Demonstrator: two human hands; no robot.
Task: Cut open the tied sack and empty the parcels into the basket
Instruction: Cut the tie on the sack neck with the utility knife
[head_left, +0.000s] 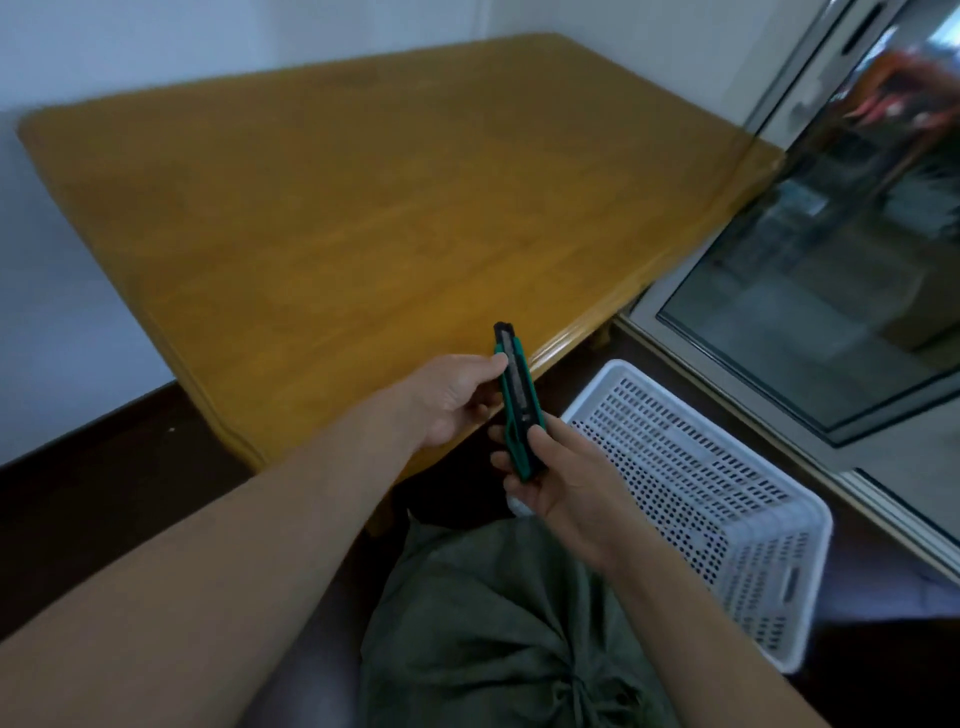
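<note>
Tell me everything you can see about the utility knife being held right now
The utility knife has a slim green plastic body with a black slider track down its face and a dark tip. It is held in the air over the near edge of the wooden table, roughly upright, tip pointing away from the person. The left hand pinches its upper part, thumb near the tip; the right hand wraps its lower end. Blur hides whether any blade is out. It touches only the hands.

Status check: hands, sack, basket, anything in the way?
Both hands on utility knife: left hand near the tip, right hand on the handle. Sack still tied, uncut. Basket empty beside it. Nothing in the way.
</note>
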